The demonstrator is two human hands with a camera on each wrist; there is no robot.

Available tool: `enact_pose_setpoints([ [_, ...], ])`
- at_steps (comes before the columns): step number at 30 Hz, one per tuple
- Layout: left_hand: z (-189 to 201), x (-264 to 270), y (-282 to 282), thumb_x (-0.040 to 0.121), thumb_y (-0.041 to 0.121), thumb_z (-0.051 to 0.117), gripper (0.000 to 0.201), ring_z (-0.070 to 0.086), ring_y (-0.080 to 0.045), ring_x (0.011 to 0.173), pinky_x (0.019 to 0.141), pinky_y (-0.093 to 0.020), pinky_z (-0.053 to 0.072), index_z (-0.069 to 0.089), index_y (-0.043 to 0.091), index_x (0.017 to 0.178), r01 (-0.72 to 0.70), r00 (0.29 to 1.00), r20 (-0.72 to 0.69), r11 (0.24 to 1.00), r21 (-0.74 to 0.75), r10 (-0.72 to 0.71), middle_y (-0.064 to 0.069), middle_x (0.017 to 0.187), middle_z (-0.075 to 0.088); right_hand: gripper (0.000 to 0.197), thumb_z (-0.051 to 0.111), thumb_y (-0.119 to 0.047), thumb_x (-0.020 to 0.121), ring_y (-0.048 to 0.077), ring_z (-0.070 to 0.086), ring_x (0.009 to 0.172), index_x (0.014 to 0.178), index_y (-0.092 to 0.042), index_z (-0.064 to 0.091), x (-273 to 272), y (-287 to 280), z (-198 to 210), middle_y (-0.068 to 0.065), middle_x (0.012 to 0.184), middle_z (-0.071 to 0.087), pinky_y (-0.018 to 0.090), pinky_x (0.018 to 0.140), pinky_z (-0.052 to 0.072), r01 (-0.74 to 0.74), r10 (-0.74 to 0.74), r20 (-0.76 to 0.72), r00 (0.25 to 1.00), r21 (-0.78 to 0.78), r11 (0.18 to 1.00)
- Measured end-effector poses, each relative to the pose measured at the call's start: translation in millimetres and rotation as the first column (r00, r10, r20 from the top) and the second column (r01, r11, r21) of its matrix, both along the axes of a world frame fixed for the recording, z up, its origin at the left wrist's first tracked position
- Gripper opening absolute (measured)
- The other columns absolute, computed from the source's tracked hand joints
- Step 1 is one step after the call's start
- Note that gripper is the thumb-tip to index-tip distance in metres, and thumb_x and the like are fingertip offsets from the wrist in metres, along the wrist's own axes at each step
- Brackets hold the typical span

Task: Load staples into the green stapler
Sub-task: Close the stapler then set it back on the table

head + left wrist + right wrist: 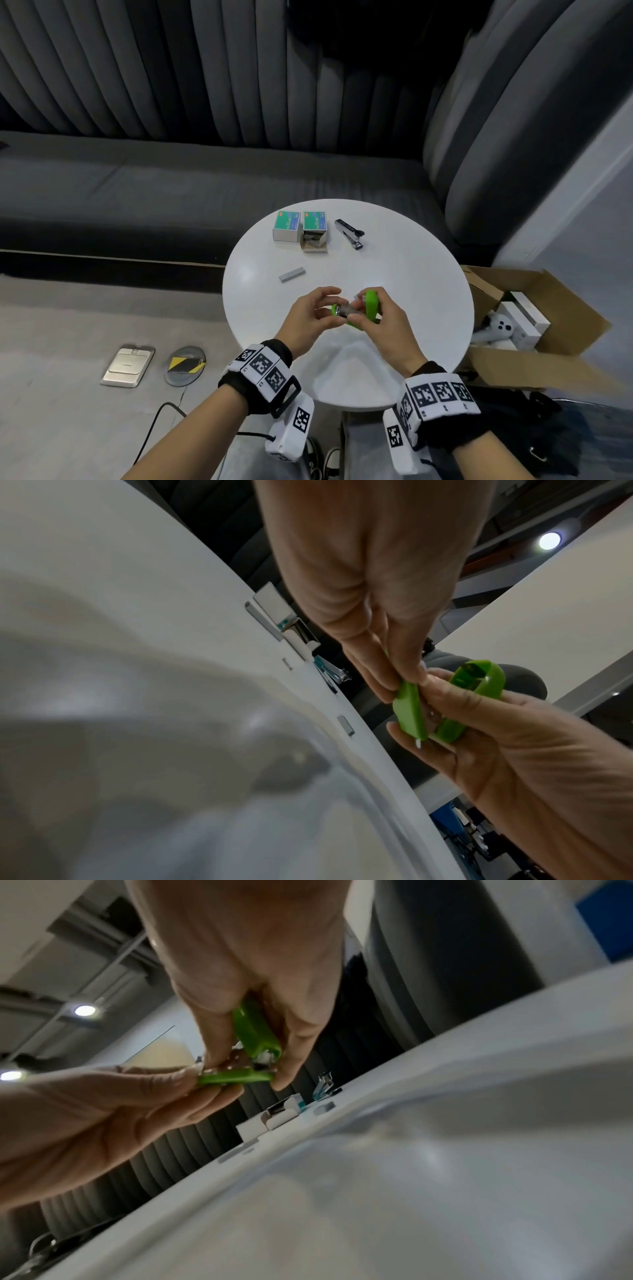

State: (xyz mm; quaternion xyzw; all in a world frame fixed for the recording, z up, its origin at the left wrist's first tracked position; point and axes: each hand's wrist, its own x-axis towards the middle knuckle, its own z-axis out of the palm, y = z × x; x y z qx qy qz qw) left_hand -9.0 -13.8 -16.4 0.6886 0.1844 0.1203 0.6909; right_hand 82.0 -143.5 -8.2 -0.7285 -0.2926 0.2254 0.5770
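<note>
The small green plastic stapler [363, 310] is held up over the near part of the round white table [404, 274], clear of its surface, between both hands. It is hinged open: the green top cover [477, 681] stands up away from the green base [236, 1079], and the shiny metal staple channel [236, 1064] shows between them. The right hand [380, 325] has its fingers and thumb curled round the stapler at the hinge end, gripping the raised cover and the base together. The left hand [308, 320] pinches the front end of the base between thumb and fingertips [192, 1079], with its other fingers loosely bent beneath. Whether a strip of staples already lies in the channel cannot be told.

Farther out on the table lies a loose grey strip of staples [292, 274], well apart from the hands. Beyond it stand two small green-and-white staple boxes side by side: the left one [286, 226] closed, the right one [314, 231] with its front flap open and staples showing inside. Just to the right of them lies a small silver metal stapler [350, 233]. A grey ribbed sofa [137, 171] curves behind the table, and an open cardboard box [534, 325] sits on the floor at the right.
</note>
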Motion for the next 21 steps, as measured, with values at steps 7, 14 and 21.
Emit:
enact_pose_setpoints([
  [7,-19.7,-11.1,5.2,0.076,-0.008,0.064,0.035,0.066,0.002,0.076,0.079,-0.019,0.054,0.061,0.019,0.098,-0.019,0.999,-0.048,0.996,0.092,0.024,-0.001,0.097,0.065,0.039,0.061,-0.012,0.086,0.014,0.054,0.113,0.121,-0.023,0.049,-1.5,-7.4,-12.2,-0.001,0.122,0.055,0.014,0.084,0.050,-0.219,0.220,-0.010,0.975,-0.156,0.963],
  [14,-19.9,-12.4,8.4,0.076,-0.009,0.063,0.033,0.067,0.002,0.075,0.077,-0.015,0.053,0.065,0.020,0.090,-0.021,0.999,-0.036,0.996,0.085,0.024,0.001,0.089,0.067,0.037,0.071,-0.013,0.078,0.011,0.055,0.103,0.113,-0.019,0.060,-5.4,-7.4,-13.8,-0.007,0.108,0.059,0.017,0.089,0.048,-0.129,0.172,0.158,0.972,-0.249,0.960],
  [21,-13.8,-8.3,5.8,0.079,-0.002,0.064,0.029,0.066,-0.001,0.078,0.082,-0.018,0.053,0.065,0.023,0.093,-0.023,1.000,-0.014,0.998,0.063,0.024,0.001,0.094,0.068,0.029,0.076,-0.012,0.072,0.016,0.059,0.099,0.089,-0.031,0.060,-11.4,-1.4,-12.7,-0.001,0.107,0.063,0.028,0.081,0.055,0.039,-0.034,0.044,0.998,-0.098,0.994],
])
